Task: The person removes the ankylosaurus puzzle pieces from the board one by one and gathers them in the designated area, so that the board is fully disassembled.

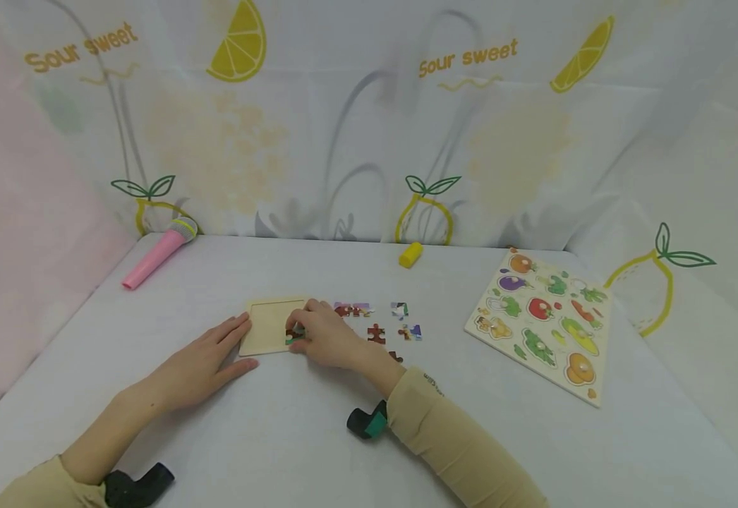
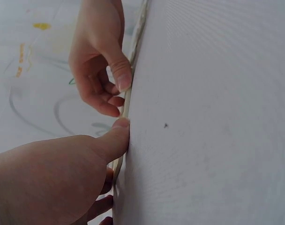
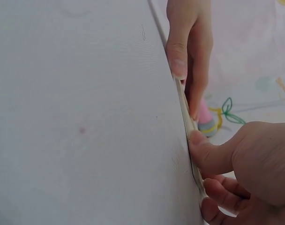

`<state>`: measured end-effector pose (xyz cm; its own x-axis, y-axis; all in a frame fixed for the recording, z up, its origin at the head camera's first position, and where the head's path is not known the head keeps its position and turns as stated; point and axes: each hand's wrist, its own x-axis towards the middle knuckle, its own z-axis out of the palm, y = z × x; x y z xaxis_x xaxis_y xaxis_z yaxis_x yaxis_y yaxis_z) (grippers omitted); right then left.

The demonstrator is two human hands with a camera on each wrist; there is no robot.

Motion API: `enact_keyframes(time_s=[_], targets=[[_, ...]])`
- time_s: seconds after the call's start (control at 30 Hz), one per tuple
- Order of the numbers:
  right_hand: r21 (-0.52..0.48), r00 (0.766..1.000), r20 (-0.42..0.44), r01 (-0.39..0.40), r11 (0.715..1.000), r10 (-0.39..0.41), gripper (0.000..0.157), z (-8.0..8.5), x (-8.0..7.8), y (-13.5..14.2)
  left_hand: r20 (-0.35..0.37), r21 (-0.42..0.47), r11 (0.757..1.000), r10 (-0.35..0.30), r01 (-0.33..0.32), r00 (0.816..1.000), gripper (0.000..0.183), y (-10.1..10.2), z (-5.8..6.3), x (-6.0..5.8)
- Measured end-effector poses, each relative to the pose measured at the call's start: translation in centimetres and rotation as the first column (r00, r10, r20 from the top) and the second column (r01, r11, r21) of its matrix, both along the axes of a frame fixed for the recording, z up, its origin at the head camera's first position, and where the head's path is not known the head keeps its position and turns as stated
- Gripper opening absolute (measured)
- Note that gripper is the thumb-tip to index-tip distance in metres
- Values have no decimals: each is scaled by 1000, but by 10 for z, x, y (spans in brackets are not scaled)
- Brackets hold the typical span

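Observation:
A pale wooden puzzle tray (image 1: 264,328) with a shallow recess lies on the white table. My left hand (image 1: 200,360) rests at its left side, fingers fairly straight and touching the edge, thumb by the near corner. At the tray's right part, my right hand (image 1: 331,337) pinches a dark jigsaw piece (image 1: 293,336) with green on it between curled fingers and thumb; the hand partly hides it. In the right wrist view, the thumb (image 3: 210,152) lies along the tray's edge. To the right lie several loose pieces, among them a brown jigsaw piece (image 1: 376,334).
A pink toy microphone (image 1: 156,255) lies at the back left. Near the back edge is a yellow cylinder (image 1: 410,255). A vegetable peg board (image 1: 543,324) lies at the right. Printed cloth (image 1: 356,127) hangs behind the table.

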<state>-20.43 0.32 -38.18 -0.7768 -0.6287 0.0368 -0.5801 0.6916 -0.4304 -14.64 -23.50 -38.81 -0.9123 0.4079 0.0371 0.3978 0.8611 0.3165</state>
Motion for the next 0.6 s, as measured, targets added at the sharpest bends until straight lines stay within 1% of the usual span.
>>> enact_keyframes(time_s=[0.13,0.23,0.3,0.47,0.53,0.6], targets=[[0,1000,-11,0,1000,0,24,-1,0,0,-3,-1,1000,2,-2,1000,81,0,0,0],[-10,1000,-3,9,1000,-9,27,-1,0,-1,-4,-2,1000,3,-3,1000,81,0,0,0],[-9,1000,-1,18,1000,-18,35,-1,0,-2,-7,-1,1000,2,-2,1000,81,0,0,0],[18,999,-11,36,999,-36,61,-1,1,-3,-15,3,1000,-1,1,1000,80,0,0,1],[29,999,-12,42,999,-42,64,-2,1,-3,-15,3,1000,0,0,1000,79,0,0,1],[38,999,-12,47,998,-47,63,-1,1,-4,-14,4,1000,1,-1,1000,79,0,0,1]])
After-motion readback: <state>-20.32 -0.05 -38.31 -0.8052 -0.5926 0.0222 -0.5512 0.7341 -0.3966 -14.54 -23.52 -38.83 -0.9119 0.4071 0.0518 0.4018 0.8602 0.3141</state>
